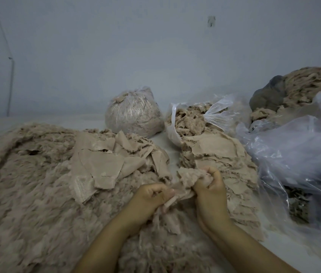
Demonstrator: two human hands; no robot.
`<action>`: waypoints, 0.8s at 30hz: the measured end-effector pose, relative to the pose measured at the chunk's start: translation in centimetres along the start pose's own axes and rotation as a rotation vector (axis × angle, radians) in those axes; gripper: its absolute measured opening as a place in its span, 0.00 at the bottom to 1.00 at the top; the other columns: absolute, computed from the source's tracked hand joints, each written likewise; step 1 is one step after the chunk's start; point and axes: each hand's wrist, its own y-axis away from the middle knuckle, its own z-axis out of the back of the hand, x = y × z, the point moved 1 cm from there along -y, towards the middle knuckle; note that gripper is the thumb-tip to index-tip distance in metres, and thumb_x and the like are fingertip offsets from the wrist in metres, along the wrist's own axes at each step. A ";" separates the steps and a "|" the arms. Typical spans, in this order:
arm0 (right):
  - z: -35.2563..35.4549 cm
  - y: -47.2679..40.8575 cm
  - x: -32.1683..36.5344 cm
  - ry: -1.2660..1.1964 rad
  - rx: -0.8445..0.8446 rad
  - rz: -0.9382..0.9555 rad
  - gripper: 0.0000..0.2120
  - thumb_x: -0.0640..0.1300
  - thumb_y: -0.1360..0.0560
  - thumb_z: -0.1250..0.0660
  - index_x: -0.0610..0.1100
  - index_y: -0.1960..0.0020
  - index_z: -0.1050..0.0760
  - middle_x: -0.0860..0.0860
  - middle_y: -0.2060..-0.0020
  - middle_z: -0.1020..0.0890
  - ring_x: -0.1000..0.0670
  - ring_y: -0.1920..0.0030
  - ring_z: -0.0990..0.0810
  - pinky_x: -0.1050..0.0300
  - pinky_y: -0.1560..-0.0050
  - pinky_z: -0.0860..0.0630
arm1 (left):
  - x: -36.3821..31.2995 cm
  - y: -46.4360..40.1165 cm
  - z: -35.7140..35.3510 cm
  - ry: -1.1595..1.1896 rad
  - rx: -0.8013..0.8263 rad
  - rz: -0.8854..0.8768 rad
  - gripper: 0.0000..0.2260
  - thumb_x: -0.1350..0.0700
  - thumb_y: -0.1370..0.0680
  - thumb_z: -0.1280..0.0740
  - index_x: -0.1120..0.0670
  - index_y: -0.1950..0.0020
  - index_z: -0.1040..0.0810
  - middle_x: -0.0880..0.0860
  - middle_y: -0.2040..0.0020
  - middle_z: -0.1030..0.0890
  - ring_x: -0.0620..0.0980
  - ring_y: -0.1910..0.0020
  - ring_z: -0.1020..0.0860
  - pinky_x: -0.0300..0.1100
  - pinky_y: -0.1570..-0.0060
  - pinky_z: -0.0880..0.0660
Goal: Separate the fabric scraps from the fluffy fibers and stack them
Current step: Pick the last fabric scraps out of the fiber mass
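Both the left hand [151, 196] and the right hand [209, 184] are gripping one fabric scrap [187, 177], just in front of the scrap stack [216, 154] (already tall); pulling slowly should be shedding fibers cleanly.

before us we see a pale grey wall [155, 46], with a thin pipe [11, 85] running down it at the left and a small mark [211, 21] high up near the middle. below it lies a white floor [173, 152]. a tied clear bag [134, 113] stands near the wall, and just beside it on the right an open clear bag [210, 115]. a big crumpled plastic sheet [293, 144] fills the right side. behind it we make out a dark grey cloth [268, 95].
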 end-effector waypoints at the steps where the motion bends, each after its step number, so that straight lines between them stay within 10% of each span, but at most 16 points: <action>1: 0.1 -0.2 0.0 0.029 -0.016 0.013 0.12 0.29 0.27 0.35 0.44 0.54 0.29 0.44 0.62 0.22 0.47 0.63 0.25 0.51 0.60 0.27 | -0.1 0.0 0.1 0.002 0.020 0.000 0.14 0.49 0.27 0.33 0.49 0.72 0.23 0.47 0.75 0.26 0.41 0.76 0.30 0.31 0.70 0.32; 13: 0.4 -4.5 3.0 0.286 0.010 0.208 0.07 0.41 0.27 0.28 0.47 0.63 0.20 0.62 0.71 0.20 0.65 0.70 0.25 0.73 0.69 0.30 | 0.2 -0.1 1.2 0.115 -0.021 0.057 0.12 0.46 0.30 0.33 0.52 0.64 0.16 0.45 0.80 0.38 0.40 0.79 0.44 0.34 0.76 0.46; 19: 0.6 -10.1 6.0 0.317 -0.040 0.122 0.08 0.45 0.28 0.27 0.47 0.66 0.21 0.53 0.67 0.19 0.51 0.64 0.22 0.60 0.65 0.24 | 0.0 -0.1 1.9 0.098 -0.124 0.052 0.13 0.48 0.27 0.37 0.56 0.66 0.25 0.46 0.79 0.38 0.41 0.79 0.44 0.34 0.75 0.44; 24: 2.3 -13.4 8.0 1.209 -0.094 0.283 0.16 0.49 0.24 0.33 0.45 0.39 0.27 0.44 0.43 0.24 0.44 0.44 0.28 0.50 0.47 0.31 | -0.3 -0.3 2.9 0.000 -0.249 0.064 0.14 0.55 0.21 0.38 0.57 0.65 0.23 0.48 0.80 0.32 0.42 0.79 0.37 0.34 0.75 0.38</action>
